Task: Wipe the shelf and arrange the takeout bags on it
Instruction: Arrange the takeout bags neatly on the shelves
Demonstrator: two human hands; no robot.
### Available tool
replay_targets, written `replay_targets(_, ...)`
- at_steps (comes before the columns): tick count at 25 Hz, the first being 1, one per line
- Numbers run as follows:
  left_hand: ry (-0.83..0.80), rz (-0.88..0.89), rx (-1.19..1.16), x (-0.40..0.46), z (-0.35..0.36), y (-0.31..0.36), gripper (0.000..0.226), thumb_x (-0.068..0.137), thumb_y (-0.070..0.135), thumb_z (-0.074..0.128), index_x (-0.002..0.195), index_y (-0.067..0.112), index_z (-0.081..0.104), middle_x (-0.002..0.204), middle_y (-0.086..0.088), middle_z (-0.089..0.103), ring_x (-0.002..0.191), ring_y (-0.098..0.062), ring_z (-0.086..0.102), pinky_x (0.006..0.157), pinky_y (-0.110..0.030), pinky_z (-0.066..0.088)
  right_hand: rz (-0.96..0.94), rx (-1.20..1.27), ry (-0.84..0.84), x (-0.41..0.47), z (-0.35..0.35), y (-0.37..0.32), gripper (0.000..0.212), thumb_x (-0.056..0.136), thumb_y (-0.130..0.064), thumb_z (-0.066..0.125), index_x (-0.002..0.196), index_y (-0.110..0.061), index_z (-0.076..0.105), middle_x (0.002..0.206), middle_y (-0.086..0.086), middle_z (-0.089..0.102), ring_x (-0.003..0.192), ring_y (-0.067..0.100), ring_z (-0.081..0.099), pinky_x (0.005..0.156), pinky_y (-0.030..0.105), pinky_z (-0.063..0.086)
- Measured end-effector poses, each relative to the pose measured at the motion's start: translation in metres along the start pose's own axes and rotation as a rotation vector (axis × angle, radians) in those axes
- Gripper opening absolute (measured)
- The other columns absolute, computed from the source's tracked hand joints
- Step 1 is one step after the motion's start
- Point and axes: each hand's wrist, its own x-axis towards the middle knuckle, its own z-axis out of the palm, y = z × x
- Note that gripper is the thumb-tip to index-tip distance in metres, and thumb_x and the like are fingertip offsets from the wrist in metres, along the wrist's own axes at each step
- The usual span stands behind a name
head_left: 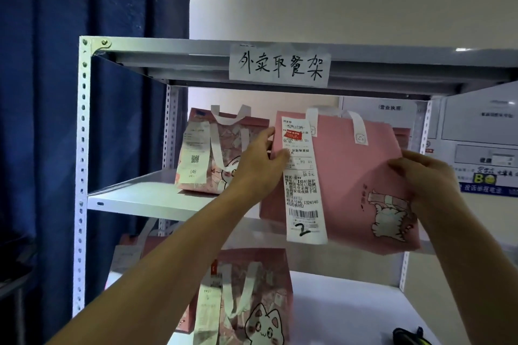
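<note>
A plain pink takeout bag with a cat drawing and a long receipt marked "2" hangs at the front of the middle shelf. My left hand grips its left edge, and my right hand grips its right side. Its bottom sits lower than the shelf's front edge. To its left, a patterned pink bag with a receipt marked "046" stands on the same shelf. Another patterned cat bag stands on the shelf below.
The grey metal rack has a top shelf with a handwritten paper label. A dark blue curtain hangs on the left. Posters cover the wall at the right. A dark object lies on the lower shelf's right.
</note>
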Motion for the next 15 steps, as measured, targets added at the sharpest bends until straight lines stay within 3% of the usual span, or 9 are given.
replay_targets(2,0.016,-0.005,-0.014,0.01,0.002,-0.006,0.048,0.099,0.016,0.058,0.144,0.022,0.043,0.114,0.013,0.066,0.098,-0.01,0.071,0.084,-0.039,0.061,0.002,0.005,0.015,0.009,0.007,0.002,0.02,0.088,-0.006,0.069,0.091,-0.026,0.073,0.091,0.007,0.074,0.076,0.022,0.071,0.075,0.035,0.058)
replay_targets(5,0.041,0.004,-0.031,0.025,0.004,-0.017,0.048,0.098,0.015,0.059,0.143,0.024,0.042,0.118,0.01,0.068,0.097,-0.011,0.072,0.081,-0.04,0.062,-0.007,0.067,0.038,0.021,0.017,0.001,0.027,0.088,-0.006,0.07,0.109,-0.023,0.074,0.091,0.003,0.073,0.076,0.02,0.071,0.069,0.033,0.058)
replay_targets(8,0.063,0.013,-0.026,0.04,0.008,-0.028,0.051,0.097,0.016,0.061,0.143,0.025,0.042,0.112,0.012,0.07,0.092,-0.008,0.073,0.077,-0.038,0.063,-0.071,0.088,0.053,0.031,0.026,0.004,0.033,0.089,-0.008,0.071,0.118,-0.022,0.071,0.097,0.002,0.073,0.08,0.019,0.071,0.074,0.035,0.059)
replay_targets(11,0.054,-0.012,-0.023,0.052,0.01,-0.048,0.052,0.096,0.014,0.063,0.142,0.027,0.041,0.114,0.011,0.07,0.095,-0.007,0.072,0.082,-0.04,0.062,-0.165,0.063,0.054,0.036,0.033,0.021,0.036,0.09,-0.015,0.07,0.124,-0.025,0.069,0.105,-0.002,0.073,0.092,0.022,0.073,0.084,0.041,0.061)
replay_targets(15,-0.024,-0.019,0.119,0.062,0.009,-0.076,0.047,0.099,0.018,0.057,0.142,0.027,0.041,0.121,0.007,0.068,0.099,-0.005,0.067,0.089,-0.036,0.058,-0.233,-0.005,0.057,0.043,0.039,0.042,0.032,0.091,-0.022,0.068,0.122,-0.03,0.068,0.1,-0.01,0.073,0.092,0.022,0.073,0.084,0.046,0.061)
